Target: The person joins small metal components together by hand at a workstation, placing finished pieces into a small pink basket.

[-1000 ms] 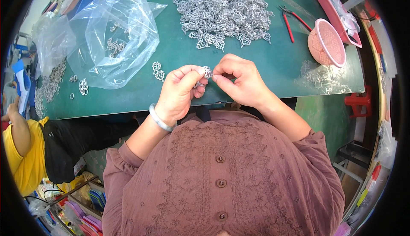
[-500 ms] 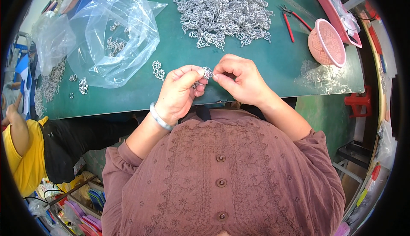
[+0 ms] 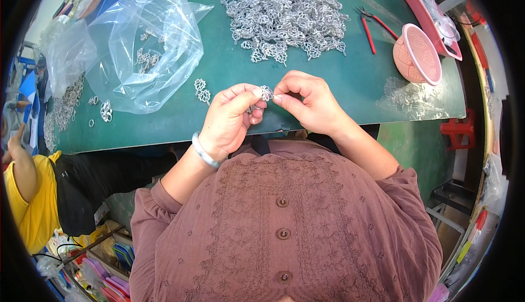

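Scarcely shifted from moments earlier, the left hand pinches a silvery openwork piece; the right hand, fingertips drawn close together, meets its edge, grip unclear

A head-worn fisheye looks down over the hands.

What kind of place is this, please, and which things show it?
Probably a small workshop handling metal parts. A large heap of silvery openwork pieces lies on a green worktable, with red-handled pliers nearby and a clear plastic bag toward the left.
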Demonstrator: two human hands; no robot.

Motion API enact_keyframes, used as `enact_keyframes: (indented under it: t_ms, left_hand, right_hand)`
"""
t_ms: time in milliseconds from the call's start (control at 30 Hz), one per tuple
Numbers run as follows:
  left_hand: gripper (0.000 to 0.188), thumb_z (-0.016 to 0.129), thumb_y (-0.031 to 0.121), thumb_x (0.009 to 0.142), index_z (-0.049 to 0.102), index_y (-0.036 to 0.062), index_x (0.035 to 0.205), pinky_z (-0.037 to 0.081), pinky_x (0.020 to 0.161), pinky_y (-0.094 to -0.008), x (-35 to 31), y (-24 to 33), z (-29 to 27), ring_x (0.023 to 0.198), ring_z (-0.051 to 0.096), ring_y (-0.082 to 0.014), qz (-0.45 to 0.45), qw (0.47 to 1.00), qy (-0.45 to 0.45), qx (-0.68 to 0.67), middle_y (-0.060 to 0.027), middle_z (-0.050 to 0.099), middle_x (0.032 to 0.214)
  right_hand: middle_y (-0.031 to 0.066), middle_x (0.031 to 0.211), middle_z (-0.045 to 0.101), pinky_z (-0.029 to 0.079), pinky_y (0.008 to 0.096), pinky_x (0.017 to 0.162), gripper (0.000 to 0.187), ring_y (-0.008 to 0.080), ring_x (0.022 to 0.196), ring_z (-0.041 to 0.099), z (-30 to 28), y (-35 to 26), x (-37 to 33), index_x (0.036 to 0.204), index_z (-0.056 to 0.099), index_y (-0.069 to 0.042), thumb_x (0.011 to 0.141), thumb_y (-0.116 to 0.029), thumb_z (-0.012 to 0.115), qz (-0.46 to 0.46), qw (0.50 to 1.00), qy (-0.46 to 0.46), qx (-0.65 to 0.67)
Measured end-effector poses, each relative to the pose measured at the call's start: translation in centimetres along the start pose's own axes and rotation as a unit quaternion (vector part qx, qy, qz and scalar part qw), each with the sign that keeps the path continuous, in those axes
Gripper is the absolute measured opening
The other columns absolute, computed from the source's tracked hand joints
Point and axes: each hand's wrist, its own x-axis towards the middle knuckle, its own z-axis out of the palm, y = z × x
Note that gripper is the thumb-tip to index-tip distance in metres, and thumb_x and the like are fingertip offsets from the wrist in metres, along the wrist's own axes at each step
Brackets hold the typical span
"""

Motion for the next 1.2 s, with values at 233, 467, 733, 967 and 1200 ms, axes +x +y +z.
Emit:
enact_keyframes:
  t_ms: [233, 467, 733, 967, 1200]
  left_hand:
    - [0.016, 0.055, 0.017, 0.084, 0.059, 0.0014, 0.084, 0.039, 0.053, -0.0206, -0.2, 0.3, 0.5, 0.058, 0.048, -0.0083, -0.018, 1.0, 0.002, 0.002, -0.0021, 0.055, 0.069]
    - [0.02, 0.049, 0.018, 0.087, 0.058, 0.0004, 0.088, 0.037, 0.054, -0.0215, -0.4, 0.1, -0.6, 0.06, 0.044, -0.0099, -0.014, 1.0, 0.018, 0.016, -0.0019, 0.051, 0.071]
    - [0.019, 0.048, 0.017, 0.087, 0.056, -0.0003, 0.09, 0.037, 0.053, -0.0207, -0.2, -0.2, -0.8, 0.06, 0.044, -0.0094, -0.019, 1.0, 0.012, 0.012, -0.0023, 0.051, 0.073]
    - [0.018, 0.049, 0.016, 0.087, 0.056, 0.0005, 0.094, 0.039, 0.055, -0.0207, -0.2, 0.0, -0.5, 0.064, 0.049, -0.0109, -0.037, 0.999, 0.009, 0.032, -0.0041, 0.055, 0.077]
    - [0.02, 0.05, 0.014, 0.086, 0.055, 0.0012, 0.1, 0.042, 0.058, -0.0211, -0.4, 0.0, -0.7, 0.067, 0.051, -0.0117, -0.029, 0.999, 0.002, 0.039, -0.0045, 0.056, 0.079]
  right_hand:
    - [0.0061, 0.068, 0.052, 0.041, 0.0244, 0.053, 0.003, 0.0135, 0.058, 0.05, -2.9, -0.6, -0.1, 0.075, 0.057, -0.001, 0.074, -0.002, 0.059, -0.069, 0.991, 0.086, -0.074]
    - [-0.0018, 0.069, 0.056, 0.039, 0.017, 0.056, 0.006, 0.0035, 0.061, 0.048, -14.7, -1.5, -1.4, 0.08, 0.06, 0.001, 0.078, -0.005, 0.059, -0.091, 0.908, 0.363, -0.185]
    - [0.0032, 0.071, 0.057, 0.042, 0.0231, 0.055, 0.016, 0.0097, 0.06, 0.051, -18.9, -0.1, -2.7, 0.09, 0.062, -0.005, 0.078, -0.015, 0.061, -0.057, 0.747, 0.439, -0.496]
    - [0.0089, 0.076, 0.055, 0.046, 0.0335, 0.063, 0.015, 0.0266, 0.073, 0.055, -5.5, 2.1, -1.6, 0.08, 0.059, -0.005, 0.072, -0.018, 0.063, -0.01, 0.957, 0.058, -0.283]
    - [0.0063, 0.074, 0.054, 0.042, 0.0282, 0.056, 0.006, 0.0201, 0.064, 0.053, -3.0, 2.8, -0.7, 0.076, 0.06, -0.003, 0.071, -0.005, 0.061, -0.016, 0.954, 0.035, -0.297]
